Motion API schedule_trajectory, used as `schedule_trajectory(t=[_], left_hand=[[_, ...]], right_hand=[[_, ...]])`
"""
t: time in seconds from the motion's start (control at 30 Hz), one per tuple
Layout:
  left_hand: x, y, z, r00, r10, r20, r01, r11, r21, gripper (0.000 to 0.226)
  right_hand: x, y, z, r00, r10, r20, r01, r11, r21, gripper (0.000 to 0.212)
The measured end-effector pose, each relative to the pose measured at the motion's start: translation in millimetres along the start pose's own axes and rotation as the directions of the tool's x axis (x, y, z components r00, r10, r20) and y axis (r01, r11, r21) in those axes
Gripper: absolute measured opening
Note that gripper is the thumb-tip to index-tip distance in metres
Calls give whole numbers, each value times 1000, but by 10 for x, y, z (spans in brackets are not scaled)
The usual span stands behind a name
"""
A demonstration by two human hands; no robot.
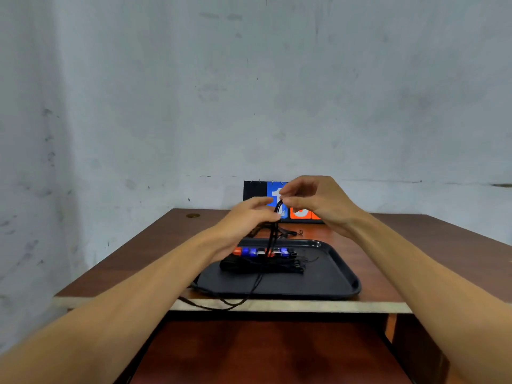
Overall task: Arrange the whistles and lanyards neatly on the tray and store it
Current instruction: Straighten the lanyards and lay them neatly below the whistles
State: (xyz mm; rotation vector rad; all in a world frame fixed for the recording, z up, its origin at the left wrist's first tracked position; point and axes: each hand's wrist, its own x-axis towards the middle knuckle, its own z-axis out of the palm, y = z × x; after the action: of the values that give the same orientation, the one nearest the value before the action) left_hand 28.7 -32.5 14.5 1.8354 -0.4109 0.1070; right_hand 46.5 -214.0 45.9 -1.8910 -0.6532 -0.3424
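Observation:
A black tray (318, 281) lies on the wooden table near its front edge. On it stands a row of whistles (263, 251) in red, blue and white, with folded black lanyards (260, 266) bundled in front of them. My left hand (246, 220) and my right hand (315, 202) are raised above the tray's far side, both pinching one black lanyard (273, 236). Its upper end loops between my fingers. Its cord hangs down across the tray and trails over the table's front edge (221, 303).
A black scoreboard (256, 191) with blue and orange number cards leans against the wall behind the table. More loose black cords (288, 232) lie on the table behind the tray. A lower wooden surface (263, 353) sits beneath the table's front edge.

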Motion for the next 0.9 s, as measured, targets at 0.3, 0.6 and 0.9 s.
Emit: schedule_trajectory(t=[0.3, 0.6, 0.9], left_hand=[[-42, -27, 183, 991, -37, 126, 52, 992, -114, 35], [11, 57, 212, 999, 32, 15, -34, 995, 97, 39], [252, 366, 418, 984, 117, -133, -165, 882, -441, 42]], right_hand=[[28, 181, -235, 952, -244, -185, 94, 810, -579, 26], [-152, 721, -313, 928, -65, -367, -163, 815, -557, 20], [-196, 569, 361, 932, 363, 1, -278, 712, 644, 31]])
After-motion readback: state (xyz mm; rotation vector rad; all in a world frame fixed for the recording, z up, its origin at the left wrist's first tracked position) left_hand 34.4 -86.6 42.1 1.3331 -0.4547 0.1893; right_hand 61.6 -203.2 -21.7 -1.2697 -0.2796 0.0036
